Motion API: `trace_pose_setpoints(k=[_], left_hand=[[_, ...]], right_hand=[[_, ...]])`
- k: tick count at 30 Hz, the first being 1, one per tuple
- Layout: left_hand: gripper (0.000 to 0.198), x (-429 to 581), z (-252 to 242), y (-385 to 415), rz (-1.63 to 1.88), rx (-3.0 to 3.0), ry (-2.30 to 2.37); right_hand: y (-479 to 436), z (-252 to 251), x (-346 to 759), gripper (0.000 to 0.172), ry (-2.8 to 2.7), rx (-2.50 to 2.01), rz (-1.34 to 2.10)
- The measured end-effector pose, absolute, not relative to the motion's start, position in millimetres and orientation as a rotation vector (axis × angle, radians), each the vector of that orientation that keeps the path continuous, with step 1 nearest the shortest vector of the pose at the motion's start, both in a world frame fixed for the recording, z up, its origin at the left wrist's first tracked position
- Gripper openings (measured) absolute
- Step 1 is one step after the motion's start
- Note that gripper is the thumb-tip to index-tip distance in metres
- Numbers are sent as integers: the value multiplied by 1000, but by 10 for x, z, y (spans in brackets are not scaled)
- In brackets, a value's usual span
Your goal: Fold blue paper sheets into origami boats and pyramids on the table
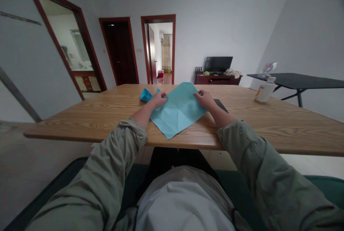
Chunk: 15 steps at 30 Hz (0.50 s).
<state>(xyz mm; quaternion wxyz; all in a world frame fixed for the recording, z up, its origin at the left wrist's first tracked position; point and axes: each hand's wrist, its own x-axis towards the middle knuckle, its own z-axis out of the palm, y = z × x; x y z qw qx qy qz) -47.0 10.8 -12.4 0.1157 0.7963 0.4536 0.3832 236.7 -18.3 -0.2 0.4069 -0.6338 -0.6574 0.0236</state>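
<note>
A light blue sheet of paper with crease lines is held up between my two hands over the table's front part. One corner points down toward the table's near edge. My left hand pinches its left side, and my right hand pinches the upper right side. Just left of the sheet, a folded piece of darker blue paper sits on the table beyond my left hand. A dark flat object lies partly hidden behind my right forearm.
The wooden table spreads out widely to both sides. On its right part stands a white bottle. Behind it, a black folding table holds a clear plastic item. A television stands on a low cabinet by the far wall.
</note>
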Motion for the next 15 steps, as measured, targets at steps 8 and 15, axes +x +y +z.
trace_pose_setpoints(k=[8, 15], left_hand=[[39, -432, -131, 38, 1049, 2298, 1402], [46, -437, -147, 20, 1040, 2339, 1366]], right_hand=[[-271, 83, 2349, 34, -1494, -1326, 152], [-398, 202, 2394, 73, -1545, -1003, 958]])
